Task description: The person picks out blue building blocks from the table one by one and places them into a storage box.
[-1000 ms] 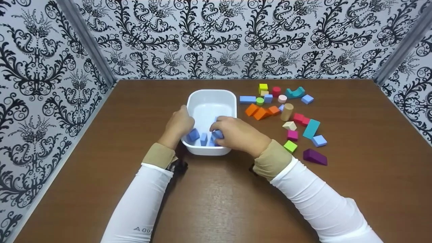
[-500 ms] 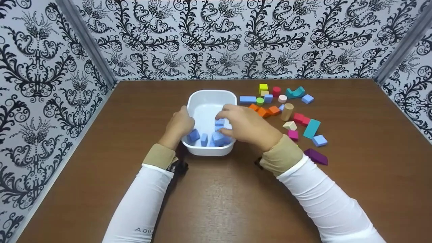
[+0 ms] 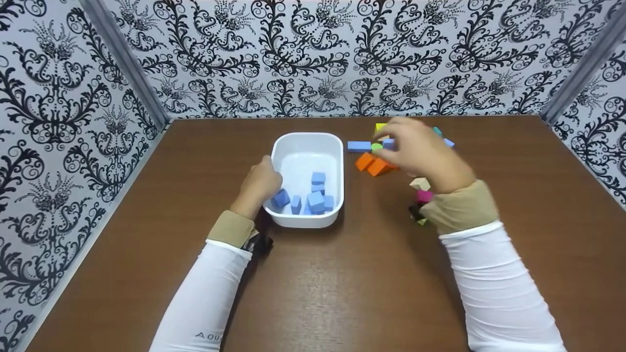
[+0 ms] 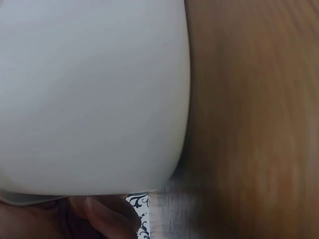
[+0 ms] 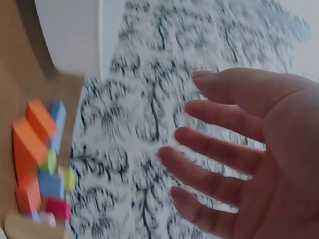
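Note:
My left hand [image 3: 260,182] grips the left rim of a white plastic tub [image 3: 304,221]. In the left wrist view the tub's outer wall [image 4: 94,99] fills much of the picture, with fingers [image 4: 107,216] curled at its rim. Several blue blocks lie in the near half of the tub, among them a blue cube [image 3: 316,201]. My right hand [image 3: 423,154] is raised over the loose blocks on the right, holding nothing. In the right wrist view its fingers [image 5: 214,174] are spread and relaxed. It hides some of the blocks behind it.
Right of the tub lie a blue bar [image 3: 359,146], orange blocks [image 3: 377,166], a green disc [image 3: 376,147] and a yellow block [image 3: 380,127]. A cream wedge [image 3: 419,184] and a magenta block [image 3: 424,196] lie nearer. Patterned walls [image 3: 303,58] border the brown table [image 3: 313,293].
My right hand has let go of a blue block in the tub, leaving it there, and moved right and up over the loose blocks. The left hand still holds the rim.

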A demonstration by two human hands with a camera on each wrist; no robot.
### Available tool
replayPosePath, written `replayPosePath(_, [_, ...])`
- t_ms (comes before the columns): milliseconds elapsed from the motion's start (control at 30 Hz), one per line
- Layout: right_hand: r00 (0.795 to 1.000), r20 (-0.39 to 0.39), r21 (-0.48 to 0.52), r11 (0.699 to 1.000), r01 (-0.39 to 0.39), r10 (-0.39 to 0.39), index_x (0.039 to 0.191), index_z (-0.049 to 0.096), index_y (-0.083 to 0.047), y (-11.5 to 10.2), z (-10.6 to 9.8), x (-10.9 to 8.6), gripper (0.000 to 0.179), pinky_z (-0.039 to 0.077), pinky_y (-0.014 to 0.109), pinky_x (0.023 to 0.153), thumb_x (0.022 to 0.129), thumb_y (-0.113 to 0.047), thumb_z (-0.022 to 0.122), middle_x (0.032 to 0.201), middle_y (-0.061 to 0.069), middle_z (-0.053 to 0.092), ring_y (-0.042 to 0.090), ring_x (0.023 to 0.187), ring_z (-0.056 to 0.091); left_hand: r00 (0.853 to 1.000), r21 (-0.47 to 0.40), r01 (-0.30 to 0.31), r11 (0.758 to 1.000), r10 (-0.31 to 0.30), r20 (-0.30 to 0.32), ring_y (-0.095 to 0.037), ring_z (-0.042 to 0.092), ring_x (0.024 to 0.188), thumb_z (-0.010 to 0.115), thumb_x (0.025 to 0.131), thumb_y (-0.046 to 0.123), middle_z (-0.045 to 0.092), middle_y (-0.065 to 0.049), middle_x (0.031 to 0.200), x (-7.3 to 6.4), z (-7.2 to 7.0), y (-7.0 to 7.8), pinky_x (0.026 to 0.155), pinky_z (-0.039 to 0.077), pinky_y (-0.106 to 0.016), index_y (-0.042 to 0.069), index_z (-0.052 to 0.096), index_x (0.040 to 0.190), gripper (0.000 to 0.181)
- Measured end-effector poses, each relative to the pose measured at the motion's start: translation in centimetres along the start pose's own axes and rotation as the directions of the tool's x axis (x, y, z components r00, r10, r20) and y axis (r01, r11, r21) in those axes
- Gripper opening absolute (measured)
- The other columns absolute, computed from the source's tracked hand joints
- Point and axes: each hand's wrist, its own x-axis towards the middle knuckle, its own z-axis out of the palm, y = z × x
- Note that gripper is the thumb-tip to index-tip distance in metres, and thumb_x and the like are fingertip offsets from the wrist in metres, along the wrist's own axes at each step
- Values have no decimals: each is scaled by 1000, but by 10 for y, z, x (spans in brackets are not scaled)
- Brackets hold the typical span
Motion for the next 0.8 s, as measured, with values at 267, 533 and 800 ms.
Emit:
replayPosePath(267, [956, 197, 34, 973, -229, 218, 139, 66, 0, 59, -45, -37, 54, 50, 62, 102, 99, -36, 75, 134, 24, 68, 42, 120, 63, 1000, 5, -15, 1000, 15, -7, -40, 61, 129, 42, 102, 13, 56, -29, 149, 0, 0, 0, 107, 50, -56, -4, 33, 161, 62])
replayPosePath(533, [892, 308, -9, 939, -344, 330, 142, 58, 8, 106, -63, -75, 61, 53, 64, 96, 94, -22, 80, 134, 33, 64, 49, 116, 64, 1000, -2, -7, 1000, 7, 12, -40, 58, 133, 42, 104, 12, 52, -30, 153, -1, -3, 0, 111, 47, -56, -4, 30, 163, 62])
replayPosePath(800, [761, 500, 29, 870, -492, 414, 128, 67, 6, 126, -48, -81, 55, 54, 33, 67, 89, -28, 85, 101, 11, 71, 21, 81, 63, 1000, -12, -5, 1000, 5, 21, -42, 55, 138, 41, 104, 12, 48, -29, 157, 1, -1, -1, 114, 44, -57, -3, 26, 165, 65])
